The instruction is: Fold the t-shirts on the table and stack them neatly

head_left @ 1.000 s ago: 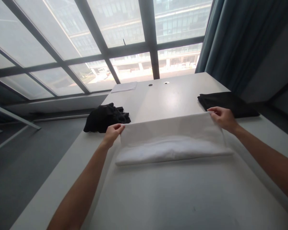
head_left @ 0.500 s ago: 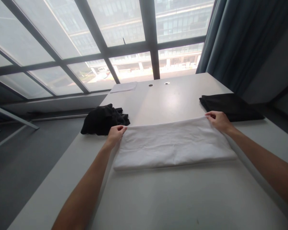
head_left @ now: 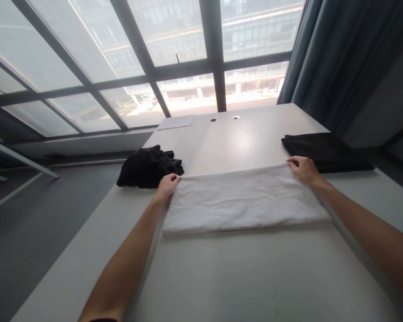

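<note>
A folded white cloth (head_left: pixel 248 199), perhaps a garment, lies as a wide flat rectangle on the white table (head_left: pixel 255 273), with slight wrinkles on top. My left hand (head_left: pixel 168 185) pinches its far left corner. At the far right corner, my right hand (head_left: pixel 302 169) grips the edge between thumb and fingers. Just beyond my left hand sits a crumpled heap of black cloth (head_left: pixel 147 167). A neatly folded black cloth (head_left: pixel 325 152) lies flat behind my right hand.
White paper sheets (head_left: pixel 176 122) rest at the table's far left corner. Two round cable holes are set near the far edge, one being this dark hole (head_left: pixel 213 120). Windows (head_left: pixel 188 94) stand behind the table, and a blue-grey curtain (head_left: pixel 315 58) hangs at right.
Both hands keep their hold on the white cloth's far corners. The whole view has shifted slightly, and the cloth looks almost unchanged.
</note>
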{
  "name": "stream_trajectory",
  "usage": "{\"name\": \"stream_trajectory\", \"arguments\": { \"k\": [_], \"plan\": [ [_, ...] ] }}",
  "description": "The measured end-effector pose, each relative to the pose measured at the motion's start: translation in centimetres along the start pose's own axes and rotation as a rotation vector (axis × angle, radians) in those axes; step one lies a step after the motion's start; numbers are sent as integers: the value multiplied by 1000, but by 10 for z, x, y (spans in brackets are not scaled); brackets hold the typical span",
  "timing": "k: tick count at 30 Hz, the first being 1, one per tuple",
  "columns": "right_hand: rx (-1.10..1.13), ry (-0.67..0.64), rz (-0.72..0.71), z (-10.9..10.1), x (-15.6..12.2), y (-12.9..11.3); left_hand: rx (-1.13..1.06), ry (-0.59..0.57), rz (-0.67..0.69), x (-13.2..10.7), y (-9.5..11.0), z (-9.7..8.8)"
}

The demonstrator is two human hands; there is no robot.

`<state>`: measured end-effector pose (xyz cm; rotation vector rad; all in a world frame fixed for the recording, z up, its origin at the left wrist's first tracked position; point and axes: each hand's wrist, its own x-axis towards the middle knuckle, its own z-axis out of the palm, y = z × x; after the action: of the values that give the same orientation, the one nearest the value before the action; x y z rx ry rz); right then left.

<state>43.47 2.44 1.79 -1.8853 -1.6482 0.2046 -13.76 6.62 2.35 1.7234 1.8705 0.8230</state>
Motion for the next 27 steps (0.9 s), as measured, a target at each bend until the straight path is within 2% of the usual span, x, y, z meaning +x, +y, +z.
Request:
{"name": "stream_trajectory", "arguments": {
  "k": [4,6,8,9,10,13,15,17,19,21,24,27],
  "plan": [
    [-139,-79,9,6,0,1,112,4,-39,0,8,-4],
    [-257,-63,-37,2,-4,-8,202,49,-39,-9,19,-6],
    [-359,-3,-124,-2,-16,-27,369,165,31,-28,39,0],
    [-380,26,-178,-2,-25,-40,480,237,106,-41,53,7],
    [-368,48,-226,0,-36,-56,541,251,193,-55,67,18],
    [-266,-15,-356,20,-78,-103,538,-37,502,-103,108,62],
    [-243,-110,-408,41,-107,-126,538,-180,595,-130,125,92],
    [-236,-203,-420,60,-128,-138,553,-240,605,-146,129,113],
    [-225,-250,-396,71,-138,-140,572,-252,596,-153,126,124],
    [-215,-269,-381,73,-138,-136,588,-248,594,-154,121,125],
    [-250,-277,-369,62,-126,-118,605,-248,586,-150,117,123],
    [-369,-235,-274,41,-111,-82,615,-249,579,-148,118,122]
  ]
}}
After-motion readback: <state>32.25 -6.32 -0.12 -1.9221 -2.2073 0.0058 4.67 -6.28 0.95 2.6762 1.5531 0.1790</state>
